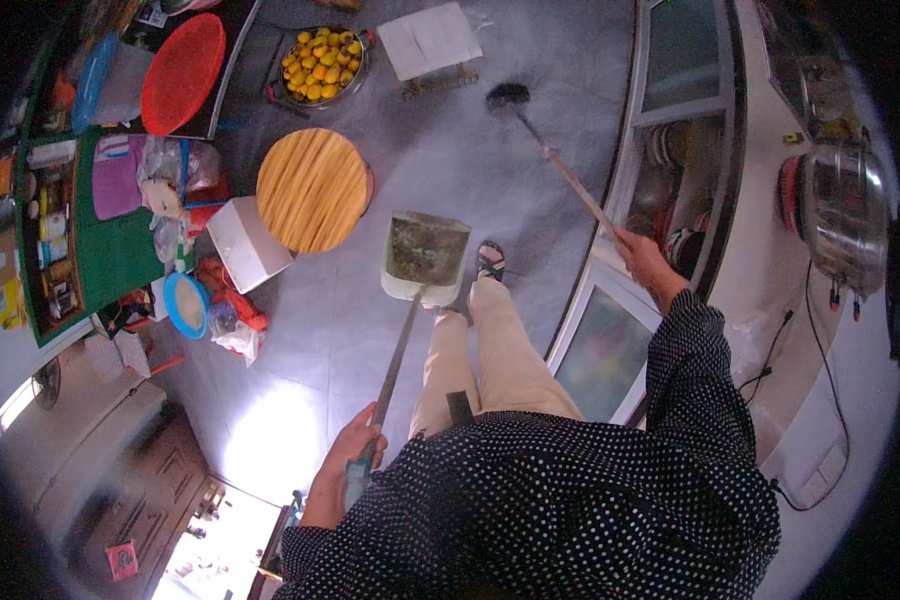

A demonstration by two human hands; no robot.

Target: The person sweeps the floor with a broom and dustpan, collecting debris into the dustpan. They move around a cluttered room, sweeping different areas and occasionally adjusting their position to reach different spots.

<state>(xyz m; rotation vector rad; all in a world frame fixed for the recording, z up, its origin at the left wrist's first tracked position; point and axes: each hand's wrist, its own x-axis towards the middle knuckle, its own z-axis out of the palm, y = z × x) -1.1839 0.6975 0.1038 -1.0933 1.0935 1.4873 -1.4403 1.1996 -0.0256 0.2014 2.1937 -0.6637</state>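
My left hand is closed around the handle of a long-handled dustpan. Its pale pan lies in front of my feet, with a dark, dirty-looking inside. My right hand, out to the right beside the glass-fronted cabinet, grips the wooden handle of a broom. The broom's dark head rests on the grey floor ahead and to the right of the dustpan, apart from it. Between them is my sandalled foot.
A round wooden stool and a white box stand left of the dustpan. Farther ahead are a pan of yellow-orange fruit and a low stool with a white cover. A glass-doored cabinet lines the right. A blue basin and bags lie left.
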